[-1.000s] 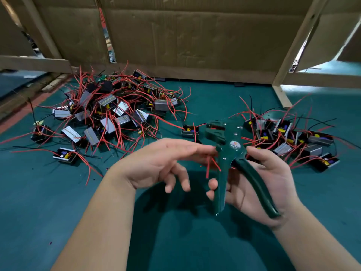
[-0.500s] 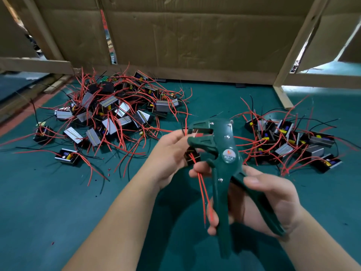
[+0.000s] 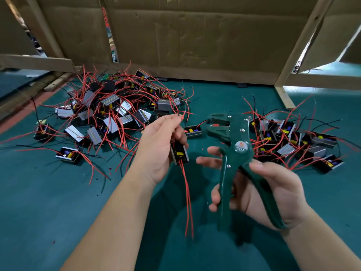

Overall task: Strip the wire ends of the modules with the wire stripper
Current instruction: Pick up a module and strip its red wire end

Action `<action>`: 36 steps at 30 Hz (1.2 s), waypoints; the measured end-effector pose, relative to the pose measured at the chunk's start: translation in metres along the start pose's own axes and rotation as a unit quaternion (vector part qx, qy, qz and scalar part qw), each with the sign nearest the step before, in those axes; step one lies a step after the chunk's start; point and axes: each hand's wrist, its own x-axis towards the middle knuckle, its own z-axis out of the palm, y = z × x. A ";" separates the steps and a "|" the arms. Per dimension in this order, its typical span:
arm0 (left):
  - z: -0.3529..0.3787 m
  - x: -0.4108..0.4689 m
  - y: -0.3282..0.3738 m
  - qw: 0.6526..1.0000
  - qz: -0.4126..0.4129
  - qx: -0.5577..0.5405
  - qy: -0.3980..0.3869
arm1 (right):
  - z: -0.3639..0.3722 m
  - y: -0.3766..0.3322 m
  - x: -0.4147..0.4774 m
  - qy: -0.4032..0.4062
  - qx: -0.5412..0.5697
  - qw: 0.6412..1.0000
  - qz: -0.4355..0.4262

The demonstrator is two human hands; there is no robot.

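The left hand [image 3: 158, 149] cradles one module [image 3: 180, 153] in its palm above the middle of the bench [image 3: 48, 212], its fingers [image 3: 172, 119] pinching the wire ends [image 3: 181, 116] upward. Two red leads [image 3: 188, 202] dangle free. The right hand [image 3: 273, 192] curls round the wire stripper [image 3: 241, 149], handles spread, its head near the pinched ends but apart from them. The risk lies in feeding: ends pushed in too deep or askew would likely lose copper strands. The hanging leads could snag the handles, and the loosely held module may slip into the pile [image 3: 109, 114] toward the far left corner.
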 end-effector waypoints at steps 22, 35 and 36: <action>0.000 -0.007 -0.002 0.990 0.078 0.106 -0.058 | 0.002 0.003 0.002 -0.030 0.037 0.999 0.024; -0.006 -0.005 -0.005 0.931 0.214 0.281 -0.095 | 0.003 0.007 0.003 0.025 -0.033 0.999 0.016; -0.006 -0.005 -0.005 0.927 0.221 0.288 -0.095 | 0.003 0.007 0.003 0.036 -0.044 0.998 0.017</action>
